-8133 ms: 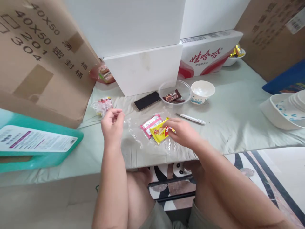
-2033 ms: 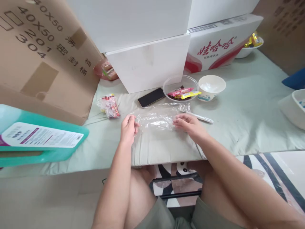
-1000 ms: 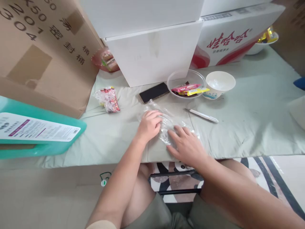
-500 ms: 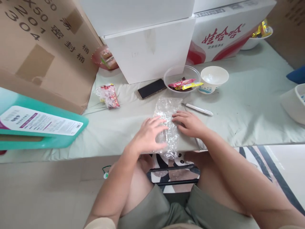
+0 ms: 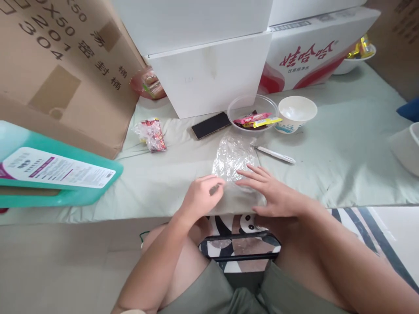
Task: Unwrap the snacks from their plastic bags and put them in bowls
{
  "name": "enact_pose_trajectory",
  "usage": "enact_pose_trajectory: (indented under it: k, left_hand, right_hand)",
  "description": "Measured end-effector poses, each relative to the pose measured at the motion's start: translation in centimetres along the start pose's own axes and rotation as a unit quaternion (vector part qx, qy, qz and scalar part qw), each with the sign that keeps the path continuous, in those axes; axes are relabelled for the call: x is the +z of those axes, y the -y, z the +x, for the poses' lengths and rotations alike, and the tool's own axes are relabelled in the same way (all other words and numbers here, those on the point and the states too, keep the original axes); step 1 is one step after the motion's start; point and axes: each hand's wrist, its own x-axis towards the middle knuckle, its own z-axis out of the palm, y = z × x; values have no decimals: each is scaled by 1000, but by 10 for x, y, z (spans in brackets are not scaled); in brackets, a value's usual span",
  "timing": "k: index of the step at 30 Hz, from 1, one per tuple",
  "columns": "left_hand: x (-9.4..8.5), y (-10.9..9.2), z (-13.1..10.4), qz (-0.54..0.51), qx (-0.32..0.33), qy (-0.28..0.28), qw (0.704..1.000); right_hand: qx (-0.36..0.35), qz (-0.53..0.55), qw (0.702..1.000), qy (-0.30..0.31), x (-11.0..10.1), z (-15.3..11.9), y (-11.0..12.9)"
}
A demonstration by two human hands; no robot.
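Observation:
A crinkled clear plastic bag lies on the cloth-covered table in front of me, its near part reaching toward the table edge. My left hand is at the bag's lower left, thumb and index finger pinched together at its edge. My right hand is spread, fingers stretched over the bag's right side. Just beyond my right fingers lies a slim white pen-like tool. Behind the bag are a black phone and a clear round bowl holding several wrapped snack sticks.
A paper cup stands right of the bowl. A red wrapped packet lies to the left, near a teal jug and a cardboard box. White boxes line the back. A white container stands far right.
My left hand has gone from spread fingers to a pinch. My right hand has moved right and toward me, fingers spreading. The bag's near end no longer hangs bunched over the table edge.

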Motion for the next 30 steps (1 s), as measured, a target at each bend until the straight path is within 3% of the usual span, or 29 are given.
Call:
enact_pose_trajectory:
  k: [3,6,8,10,15,18,21,24,27,30]
  left_hand:
    - [-6,0,7,-84,-55,-27,995]
    - [-18,5,13,-154,-10,16,988]
    - [-22,12,19,-184,14,77,980]
    - [-21,19,26,-180,3,99,979]
    - [4,32,46,-167,-66,27,983]
    - [13,31,56,-181,-99,-27,978]
    - [14,25,64,-189,-151,-37,970]
    - [14,21,70,-111,-184,-32,976]
    - [16,22,77,-9,-186,-46,981]
    - [20,24,84,43,-169,-39,984]
  right_hand:
    - [5,17,998,-63,9,9,4]
    - [40,125,979,-154,11,18,2]
    - [93,205,953,-203,9,21,0]
    - [137,276,921,-238,6,24,-3]
    - [251,398,837,-280,6,39,-15]
    - [308,354,836,-285,7,49,-23]
    - [328,264,869,-258,9,55,-28]
    - [337,147,897,-246,10,54,-31]
    - [308,1,895,-323,11,46,-30]
    - [209,-133,878,-410,9,38,-24]
